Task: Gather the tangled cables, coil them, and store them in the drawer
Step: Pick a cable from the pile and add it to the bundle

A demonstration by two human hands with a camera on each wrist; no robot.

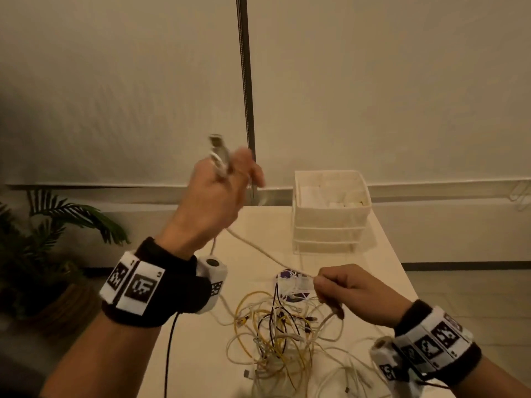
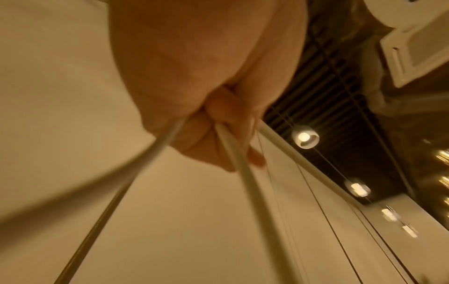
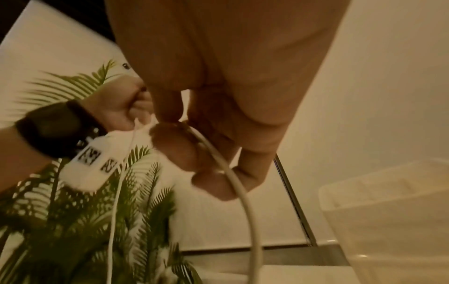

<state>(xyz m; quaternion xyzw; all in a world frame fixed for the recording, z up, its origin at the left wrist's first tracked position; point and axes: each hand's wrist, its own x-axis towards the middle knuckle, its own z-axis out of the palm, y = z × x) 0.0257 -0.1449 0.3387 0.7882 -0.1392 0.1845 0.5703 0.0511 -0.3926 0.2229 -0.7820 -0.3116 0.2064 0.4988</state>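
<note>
- Left hand (image 1: 214,193): raised above the left part of the table, fingers curled round loops of a white cable (image 1: 258,249), with the plug end (image 1: 216,142) sticking up past the knuckles; blurred in the head view.
- Left wrist view: two strands of the same cable (image 2: 233,153) leaving the closed fist (image 2: 206,92) downward.
- Right hand (image 1: 352,291): lower and nearer, over the right part of the table, thumb and fingertips pinching the same white cable.
- Right wrist view: cable (image 3: 233,178) passing under the pinch and curving down past the curled fingers (image 3: 179,146).
- Cable span: drawn in a slanting line from the left hand down to the right hand, then dropping toward the pile.
- Tangled cables (image 1: 275,331): loose heap of white, yellow and black wires lying on the table (image 1: 385,259), near side, between and below the two hands.
- Small white and purple packet (image 1: 290,285): lying just beyond the heap, left of the right hand.
- Drawer unit (image 1: 330,214): white, stacked tiers, standing at the far right of the table; top compartment open-topped, contents pale and unclear.
- Wristbands with black-and-white markers on both wrists.
- Potted palm (image 1: 48,239): on the floor, left of the table.
</note>
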